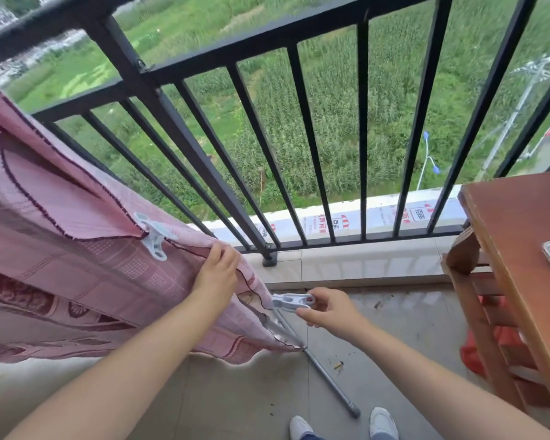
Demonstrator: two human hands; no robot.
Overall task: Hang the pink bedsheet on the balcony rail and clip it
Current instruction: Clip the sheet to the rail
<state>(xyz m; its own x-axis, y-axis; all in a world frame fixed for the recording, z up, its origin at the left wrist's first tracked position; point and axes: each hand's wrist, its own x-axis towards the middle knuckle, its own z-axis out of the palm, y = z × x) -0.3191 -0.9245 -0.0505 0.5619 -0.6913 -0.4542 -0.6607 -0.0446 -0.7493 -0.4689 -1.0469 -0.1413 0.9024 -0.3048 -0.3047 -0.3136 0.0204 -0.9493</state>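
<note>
**Hanging a floppy pink sheet: grab the hem, not the middle**

Draping off to the left, the pink bedsheet (64, 274) hangs in loose folds in front of the balcony rail (235, 49), with its lower corner trailing down toward the floor. I can't tell from here what exactly it's slung over at the top. It looks thin and soft, so my guess is it's light but totally shapeless, and any breeze at this height could tug it. Best hold is along the dark stitched hem, where the layers bunch and give a clip something to bite.

One pale blue clothespin (154, 238) already sits clamped on a folded edge further up. The left hand (218, 271) pinches the hem just beside it, fingers closed over the fabric. The right hand (327, 308) holds a second clip (294, 302) between thumb and fingers, right next to the sheet's edge; can't tell if it's biting fabric yet.

A metal pole (327, 379) lies on the floor under the sheet's corner, so watch the feet. A wooden table (521, 236) stands off to the right, well clear.
</note>
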